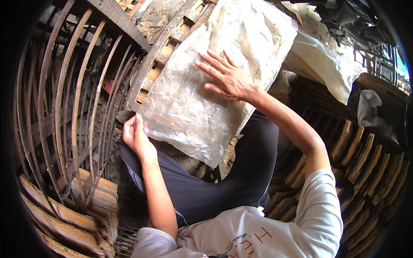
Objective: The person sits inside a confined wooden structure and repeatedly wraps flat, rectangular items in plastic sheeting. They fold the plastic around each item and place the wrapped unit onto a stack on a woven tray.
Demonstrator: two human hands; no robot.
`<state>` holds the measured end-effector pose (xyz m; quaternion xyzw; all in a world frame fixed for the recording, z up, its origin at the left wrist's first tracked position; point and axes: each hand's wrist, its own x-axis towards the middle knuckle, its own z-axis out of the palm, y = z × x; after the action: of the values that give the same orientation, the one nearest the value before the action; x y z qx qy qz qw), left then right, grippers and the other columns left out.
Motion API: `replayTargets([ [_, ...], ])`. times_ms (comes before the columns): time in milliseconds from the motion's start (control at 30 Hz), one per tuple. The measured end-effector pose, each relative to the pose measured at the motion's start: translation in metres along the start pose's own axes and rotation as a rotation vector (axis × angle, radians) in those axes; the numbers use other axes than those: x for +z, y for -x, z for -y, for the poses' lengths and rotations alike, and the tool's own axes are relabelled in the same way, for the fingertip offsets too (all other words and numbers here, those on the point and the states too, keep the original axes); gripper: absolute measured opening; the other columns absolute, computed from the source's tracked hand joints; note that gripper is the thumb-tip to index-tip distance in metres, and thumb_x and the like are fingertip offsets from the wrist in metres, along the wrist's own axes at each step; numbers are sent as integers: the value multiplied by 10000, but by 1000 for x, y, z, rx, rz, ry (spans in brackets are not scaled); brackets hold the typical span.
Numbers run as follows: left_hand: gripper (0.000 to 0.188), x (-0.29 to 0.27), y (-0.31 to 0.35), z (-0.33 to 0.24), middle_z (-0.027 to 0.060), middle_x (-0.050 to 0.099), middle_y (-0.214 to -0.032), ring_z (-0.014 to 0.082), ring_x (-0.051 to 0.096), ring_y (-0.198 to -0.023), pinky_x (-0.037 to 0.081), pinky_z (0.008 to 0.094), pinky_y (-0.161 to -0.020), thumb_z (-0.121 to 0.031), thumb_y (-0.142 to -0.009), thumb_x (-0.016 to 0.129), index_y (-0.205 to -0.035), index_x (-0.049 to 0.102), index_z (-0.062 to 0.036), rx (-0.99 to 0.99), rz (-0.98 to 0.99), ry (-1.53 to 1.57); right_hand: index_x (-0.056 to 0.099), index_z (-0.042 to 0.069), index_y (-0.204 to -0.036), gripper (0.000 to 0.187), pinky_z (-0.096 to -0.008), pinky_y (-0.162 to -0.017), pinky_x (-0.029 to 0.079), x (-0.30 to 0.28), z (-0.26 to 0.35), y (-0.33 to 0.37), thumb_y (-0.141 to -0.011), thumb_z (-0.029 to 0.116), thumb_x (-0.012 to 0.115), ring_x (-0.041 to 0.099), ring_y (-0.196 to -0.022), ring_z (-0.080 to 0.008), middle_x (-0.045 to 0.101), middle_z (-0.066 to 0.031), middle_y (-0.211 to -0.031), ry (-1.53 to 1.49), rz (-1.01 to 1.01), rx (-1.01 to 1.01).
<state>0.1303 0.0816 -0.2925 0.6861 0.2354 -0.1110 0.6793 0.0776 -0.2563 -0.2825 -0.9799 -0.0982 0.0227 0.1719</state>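
Note:
A large translucent plastic sheet (202, 90), crinkled and whitish, lies over a wooden slatted frame (160, 56) in front of me. My right hand (226, 77) rests flat on the sheet, fingers spread, pressing it down near its middle. My left hand (135, 135) pinches the sheet's lower left corner between fingers and thumb. Below the sheet are my dark trousers (241, 180) and my white long sleeves.
A curved cage-like structure of bent wooden strips (73, 94) stands on my left. Rows of stacked wooden slats (365, 163) fill the right, more lie at the lower left (64, 215). White cloth or plastic (322, 60) is bundled at the upper right.

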Motion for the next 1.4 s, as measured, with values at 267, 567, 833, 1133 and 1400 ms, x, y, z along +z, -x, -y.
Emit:
replayTargets([
  [267, 118, 1, 11, 3, 116, 575, -1098, 185, 558, -920, 478, 338, -835, -100, -1030, 554, -1065, 480, -15, 220, -262, -145, 308, 132, -1569, 681, -457, -1248, 188, 6, -15, -16, -1038, 552, 379, 242, -1513, -318, 283, -133, -1629, -4, -27, -21],
  [567, 828, 54, 62, -4, 146, 197, -1660, 421, 64, -1539, -58, 678, -1166, -442, -857, 734, -1547, 366, -172, 810, 346, -1195, 296, 138, -1572, 701, -482, -1247, 169, 7, -11, -18, -1031, 579, 358, 216, -1521, -313, 254, -123, -1641, 16, -11, 9],
  [833, 1096, 58, 57, 11, 138, 94, -1687, 403, 23, -1545, -55, 656, -1178, -547, -832, 708, -1618, 105, -79, 549, 421, -1339, 277, 167, -1566, 699, -560, -1219, 229, -66, -129, -58, -966, 392, 557, 290, -1491, -316, 253, -100, -1644, 794, 488, 348],
  [1133, 1086, 61, 56, 9, 134, 73, -1689, 422, 15, -1540, 15, 690, -1170, -542, -841, 703, -1610, 111, -55, 527, 413, -1308, 177, 298, -1598, 643, -492, -1258, 162, -47, -76, -44, -1034, 528, 381, 234, -1511, -244, 214, -38, -1658, 255, 301, -39],
  [1400, 1095, 68, 55, 9, 136, 80, -1689, 422, 28, -1540, 45, 696, -1163, -539, -829, 716, -1615, 112, -74, 523, 475, -1276, 280, 153, -1568, 675, -547, -1074, 470, -60, -175, -62, -1006, 441, 517, 578, -1253, -372, 334, -135, -1601, 287, -259, 479],
])
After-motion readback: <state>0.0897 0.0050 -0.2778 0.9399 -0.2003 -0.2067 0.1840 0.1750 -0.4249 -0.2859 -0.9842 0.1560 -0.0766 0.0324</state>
